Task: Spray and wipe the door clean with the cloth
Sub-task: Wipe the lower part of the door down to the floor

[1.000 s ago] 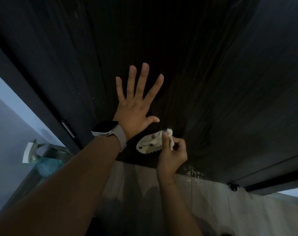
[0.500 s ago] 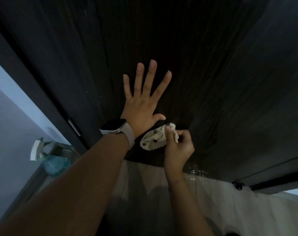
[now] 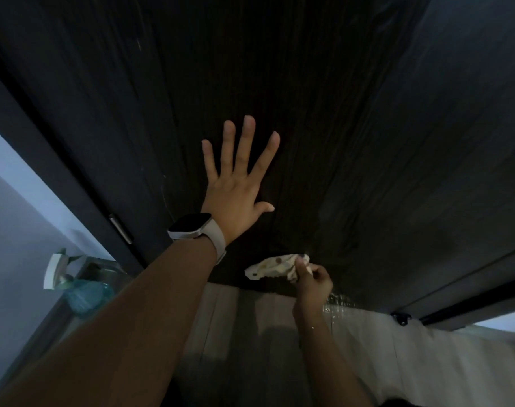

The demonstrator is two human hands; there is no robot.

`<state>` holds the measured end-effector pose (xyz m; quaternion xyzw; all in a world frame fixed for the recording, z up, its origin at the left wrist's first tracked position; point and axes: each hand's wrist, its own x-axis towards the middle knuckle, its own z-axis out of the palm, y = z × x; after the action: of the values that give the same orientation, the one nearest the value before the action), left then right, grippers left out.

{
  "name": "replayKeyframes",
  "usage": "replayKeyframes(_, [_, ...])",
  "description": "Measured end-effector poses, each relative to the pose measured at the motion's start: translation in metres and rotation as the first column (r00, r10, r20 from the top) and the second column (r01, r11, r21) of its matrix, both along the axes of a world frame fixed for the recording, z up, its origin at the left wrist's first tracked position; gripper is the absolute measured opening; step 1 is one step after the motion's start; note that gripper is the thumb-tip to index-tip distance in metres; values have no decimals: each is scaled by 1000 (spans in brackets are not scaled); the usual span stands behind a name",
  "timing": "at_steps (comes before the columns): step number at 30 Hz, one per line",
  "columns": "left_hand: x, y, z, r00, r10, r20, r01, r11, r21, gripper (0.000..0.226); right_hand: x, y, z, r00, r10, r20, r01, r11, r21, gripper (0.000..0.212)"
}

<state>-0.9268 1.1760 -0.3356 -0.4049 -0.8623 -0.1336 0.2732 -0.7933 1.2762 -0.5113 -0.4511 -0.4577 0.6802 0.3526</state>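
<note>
Low on the door point(image 3: 323, 98), wiping near its bottom edge. Dim light; dark wood grain runs up and away from me.

My left hand point(image 3: 235, 198) lies flat on the panel, fingers spread wide, holding nothing. It looks like a brace. Watch point(image 3: 196, 227) on that wrist.

My right hand point(image 3: 312, 280) is curled closed around the cloth point(image 3: 275, 267), pinching one end between thumb and fingers. The rest of the cloth trails out to the left, pale with dark spots, and lies against the door just above the bottom edge.

Spray bottle point(image 3: 74, 283) stands well apart at far left, beside the door frame point(image 3: 59, 160), near the hinge point(image 3: 120, 228). Neither hand is on it.

Floor point(image 3: 426, 362) below is pale. Shiny droplets point(image 3: 338, 301) sit where door meets floor, just right of my right hand. Probably runoff.

Notes for doing this stroke well:
- The grip is small. A pinched corner gives little contact; I judge a flatter wad under the palm would cover more.
- Work along the grain, overlapping passes, right down to the bottom edge.
- Keep the left palm steady so the door does not swing.
- Catch the drips before they spread on the floor.
- In this light, streaks are hard to see; check from an angle.
</note>
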Motion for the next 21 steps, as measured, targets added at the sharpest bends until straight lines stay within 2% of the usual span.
replayKeyframes(4, [0, 0, 0, 999, -25, 20, 25, 1000, 17, 148, -1, 6, 78, 980, -172, -105, 189, 965, 182, 20])
replayKeyframes(7, [0, 0, -2, 999, -37, 16, 36, 999, 35, 147, 3, 20, 123, 957, -183, -225, 242, 932, 271, 20])
replayKeyframes(9, [1, 0, -3, 999, -33, -1, 33, 999, 34, 146, 6, 26, 128, 952, -172, -254, 247, 920, 303, 20])
replayKeyframes(14, [2, 0, -5, 1000, -5, -31, 6, 1000, 28, 144, 17, 34, 71, 973, -181, -144, 211, 948, 237, 22])
replayKeyframes(18, [1, 2, -6, 998, 17, -61, -16, 999, 29, 146, 31, 38, 2, 980, -199, 24, 199, 980, 16, 26])
replayKeyframes(20, [1, 2, -7, 997, 22, -68, -20, 1000, 22, 146, 35, 39, -16, 985, -167, 49, 171, 981, -88, 27])
replayKeyframes(21, [0, 2, -7, 998, 21, -67, -20, 1000, 19, 146, 37, 39, -20, 986, -156, 50, 160, 983, -88, 27])
